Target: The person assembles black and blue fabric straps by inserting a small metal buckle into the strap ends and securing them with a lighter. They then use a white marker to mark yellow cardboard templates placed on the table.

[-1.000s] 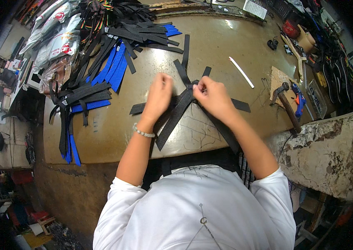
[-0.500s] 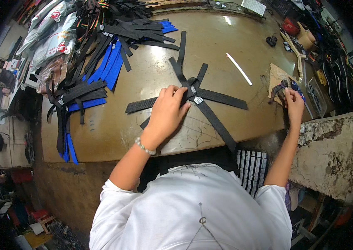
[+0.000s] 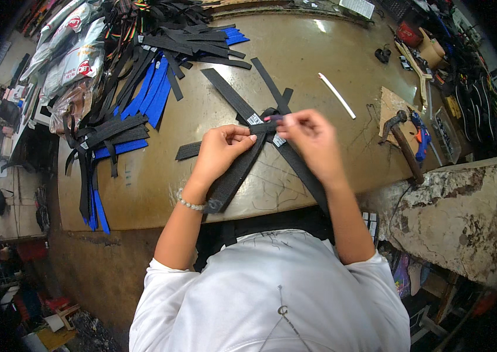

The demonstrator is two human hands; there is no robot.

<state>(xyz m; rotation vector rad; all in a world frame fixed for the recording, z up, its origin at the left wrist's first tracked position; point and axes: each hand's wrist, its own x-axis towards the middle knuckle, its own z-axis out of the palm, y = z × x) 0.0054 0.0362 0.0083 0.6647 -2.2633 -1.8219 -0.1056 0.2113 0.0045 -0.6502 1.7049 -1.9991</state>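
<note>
Several black webbing straps (image 3: 301,167) lie crossed on the table in front of me, with small white labels near the crossing. My left hand (image 3: 220,151) is closed, thumb and fingers pinching a black strap (image 3: 238,171) that slants toward the table's near edge. Just right of it, my right hand (image 3: 313,141) is closed round a small dark tool with a pinkish part (image 3: 273,118). The tool's tip is over the label at the crossing; motion blurs the hand, and the tool's exact kind is not clear.
Black and blue straps (image 3: 151,94) are heaped at the far left, beside white plastic packages (image 3: 81,61). A white stick (image 3: 337,97) lies farther right. A hammer (image 3: 402,138) and a blue-and-orange tool (image 3: 421,138) rest by a brown board (image 3: 390,105) at the right.
My right hand has come from the board at the right to the strap crossing, bringing the small tool. My left hand has shifted slightly left and now pinches a strap, which has turned.
</note>
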